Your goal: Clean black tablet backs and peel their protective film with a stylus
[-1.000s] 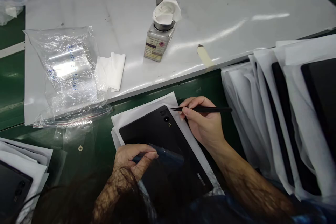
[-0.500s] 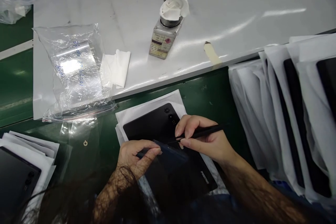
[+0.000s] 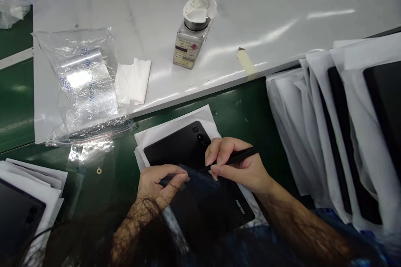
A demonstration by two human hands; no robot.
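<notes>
A black tablet point(image 3: 175, 148), back side up with its camera lenses at the top, lies on white sheets point(image 3: 205, 112) in front of me. Between thumb and forefinger, my left hand point(image 3: 163, 183) pinches the edge of a clear film point(image 3: 200, 180), lifted at a slant over the tablet's back. My right hand point(image 3: 236, 164) grips slim black tweezers point(image 3: 242, 155) like a pen. Their thin tip points left, close to the film's upper edge; whether it touches the film I cannot tell. The lower part of the tablet is in shadow.
A metal can point(image 3: 191, 44) with white tissue in its mouth stands on the grey board point(image 3: 275, 4). Nearby are a clear zip bag point(image 3: 90, 83) and a folded wipe point(image 3: 139, 81). Sleeved tablets point(image 3: 291, 125) stand at right; another tablet point(image 3: 19, 208) lies at left. A small ring point(image 3: 99, 170) rests on clear film.
The whole scene has shifted slightly left in view. Both hands keep nearly the same pose, with the film and the tweezers still held over the tablet.
</notes>
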